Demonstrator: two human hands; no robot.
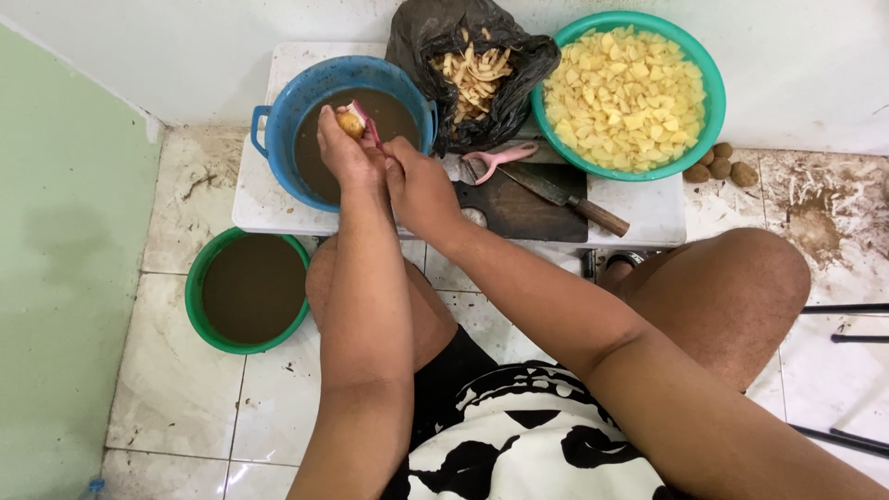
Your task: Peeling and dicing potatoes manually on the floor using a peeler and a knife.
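Peeler point(366, 123) blade seemingly behind potato point(350, 123)

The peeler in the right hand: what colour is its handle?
Pink, seen in the head view: the peeler works on a small potato over the blue tub.

Crumpled black plastic bag point(463, 69) at back of low white table point(269, 208), between blue basin point(278, 111) and green bowl point(708, 83). Mouth open, pale peelings point(474, 72) inside. No labels, signs or screens in view.
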